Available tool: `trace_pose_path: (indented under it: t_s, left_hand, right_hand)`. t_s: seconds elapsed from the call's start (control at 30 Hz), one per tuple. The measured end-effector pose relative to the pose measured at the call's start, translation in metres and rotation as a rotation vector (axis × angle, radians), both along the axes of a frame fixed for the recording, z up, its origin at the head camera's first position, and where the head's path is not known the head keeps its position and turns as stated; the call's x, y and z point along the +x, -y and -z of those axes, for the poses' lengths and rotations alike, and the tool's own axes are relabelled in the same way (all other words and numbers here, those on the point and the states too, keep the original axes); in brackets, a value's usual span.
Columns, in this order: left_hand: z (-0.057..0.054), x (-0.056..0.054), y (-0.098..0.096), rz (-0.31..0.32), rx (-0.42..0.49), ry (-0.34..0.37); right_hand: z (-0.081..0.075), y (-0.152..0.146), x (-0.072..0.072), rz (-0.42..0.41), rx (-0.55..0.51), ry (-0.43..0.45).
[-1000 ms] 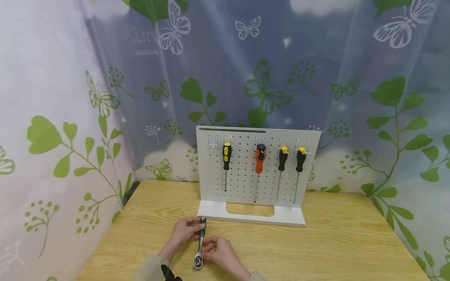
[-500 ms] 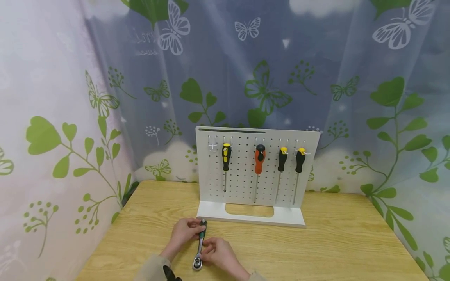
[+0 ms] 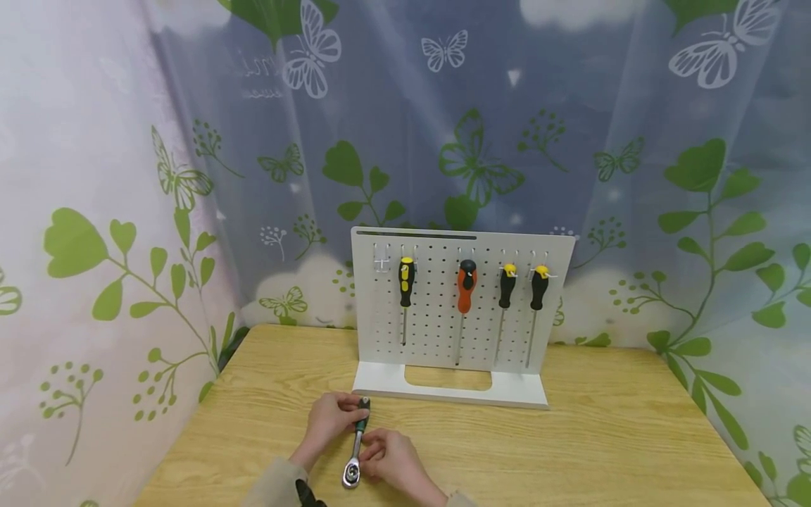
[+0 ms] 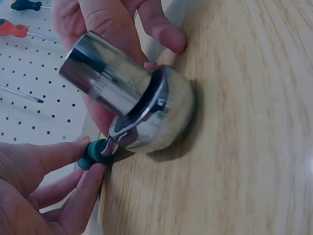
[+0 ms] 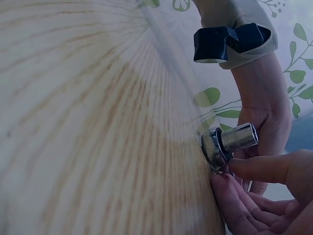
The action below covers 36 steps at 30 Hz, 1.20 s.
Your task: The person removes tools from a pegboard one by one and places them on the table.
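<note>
A ratchet wrench point(image 3: 351, 474) with a green and black handle lies low over the wooden table, its chrome head toward me. From that head a shiny socket point(image 4: 105, 73) sticks out, facing up off the table. My left hand point(image 3: 328, 422) pinches the green handle point(image 4: 94, 153) between thumb and fingers. Beside the head and neck, my right hand point(image 3: 398, 461) has its thumb and index finger at the ratchet's neck, as the right wrist view point(image 5: 264, 169) shows. The socket and head partly cover the right fingers in the left wrist view.
A white pegboard stand point(image 3: 437, 317) rises behind the hands. On it hang a black-yellow screwdriver point(image 3: 406, 282), an orange one point(image 3: 465, 287) and two more black-handled ones point(image 3: 507, 287). At its upper left is a clear hook point(image 3: 381, 259). Patterned curtains enclose the table point(image 3: 602, 436).
The ratchet's head end has shifted slightly left and toward me. Both hands keep nearly the same place around it; the head view has moved a little.
</note>
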<state>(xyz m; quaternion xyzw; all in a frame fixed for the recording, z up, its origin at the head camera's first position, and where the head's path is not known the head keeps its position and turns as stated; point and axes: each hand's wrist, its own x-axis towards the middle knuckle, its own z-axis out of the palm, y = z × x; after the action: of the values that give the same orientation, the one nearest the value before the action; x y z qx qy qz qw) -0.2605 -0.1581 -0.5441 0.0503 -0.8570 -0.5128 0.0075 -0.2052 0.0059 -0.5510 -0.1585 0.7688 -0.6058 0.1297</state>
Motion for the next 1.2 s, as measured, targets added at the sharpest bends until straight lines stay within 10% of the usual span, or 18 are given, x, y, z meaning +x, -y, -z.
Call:
trace_pose_path:
  t_s: [1.2]
  left_hand:
    - [-0.01, -0.001, 0.012, 0.06, -0.183, -0.051]
  right_hand:
    - [-0.004, -0.025, -0.02, 0.047, -0.089, 0.042]
